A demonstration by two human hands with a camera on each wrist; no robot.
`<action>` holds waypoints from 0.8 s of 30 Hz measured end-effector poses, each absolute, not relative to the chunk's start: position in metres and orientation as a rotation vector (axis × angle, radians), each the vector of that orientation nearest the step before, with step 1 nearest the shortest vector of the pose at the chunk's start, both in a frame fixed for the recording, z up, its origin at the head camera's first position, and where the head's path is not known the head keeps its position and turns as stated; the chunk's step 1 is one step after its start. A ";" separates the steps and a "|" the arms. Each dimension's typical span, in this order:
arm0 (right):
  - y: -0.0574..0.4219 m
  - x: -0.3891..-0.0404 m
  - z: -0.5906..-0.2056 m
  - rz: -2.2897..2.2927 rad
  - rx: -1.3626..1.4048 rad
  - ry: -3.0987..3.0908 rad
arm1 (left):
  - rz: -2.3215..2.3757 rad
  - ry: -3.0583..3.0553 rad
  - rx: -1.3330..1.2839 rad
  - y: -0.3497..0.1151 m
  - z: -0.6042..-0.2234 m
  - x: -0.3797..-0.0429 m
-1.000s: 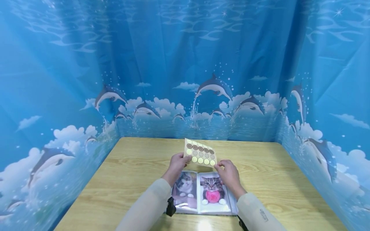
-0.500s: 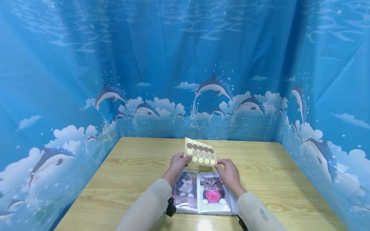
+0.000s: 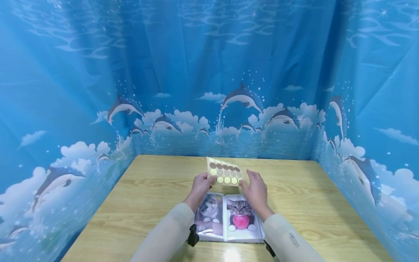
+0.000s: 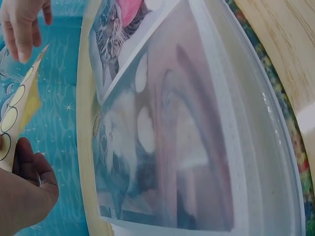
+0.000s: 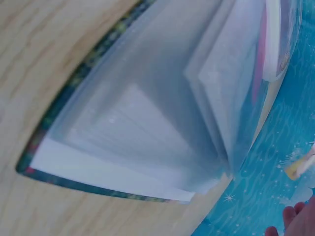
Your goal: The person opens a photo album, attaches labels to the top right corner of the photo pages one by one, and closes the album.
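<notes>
My left hand [image 3: 200, 187] grips the left edge of a sheet of round stickers [image 3: 226, 174], thumb on its front. Rows of brown and pale yellow circles cover the sheet, which tilts up above the table. My right hand [image 3: 256, 191] is at the sheet's lower right corner, thumb overlapping it in the head view and index finger raised. In the left wrist view the right fingers [image 4: 22, 37] stand apart from the sheet's tip. Below both hands lies an open photo album [image 3: 224, 218], with a cat photo [image 3: 209, 213] on the left page and a tabby with a pink ball [image 3: 240, 214] on the right.
The album rests on a wood-grain table [image 3: 157, 189]. A blue dolphin-print curtain [image 3: 209, 91] encloses the back and both sides. A small brown round sticker [image 4: 96, 124] shows at the album's far edge. Loose album leaves [image 5: 211, 108] fan up on the right side.
My right hand has let go of the sheet's corner, its index finger lifting away and the wrist shifting slightly left. The sheet has swung a little left; my left hand keeps its grip.
</notes>
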State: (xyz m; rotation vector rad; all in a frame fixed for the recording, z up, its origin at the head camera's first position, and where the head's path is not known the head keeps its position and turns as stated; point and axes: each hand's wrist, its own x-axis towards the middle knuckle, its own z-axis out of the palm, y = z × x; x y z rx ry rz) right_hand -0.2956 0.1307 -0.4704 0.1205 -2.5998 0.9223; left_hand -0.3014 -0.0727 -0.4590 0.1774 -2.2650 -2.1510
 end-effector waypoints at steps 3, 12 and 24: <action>0.127 -0.297 -0.468 0.875 0.187 -2.577 | -2.159 -2.271 0.177 -0.072 -0.458 -0.300; 0.111 -0.295 -0.460 0.721 0.471 -2.500 | -2.160 -2.268 0.165 -0.069 -0.458 -0.300; 0.096 -0.293 -0.453 0.702 0.535 -2.452 | -2.139 -2.308 0.123 -0.067 -0.457 -0.300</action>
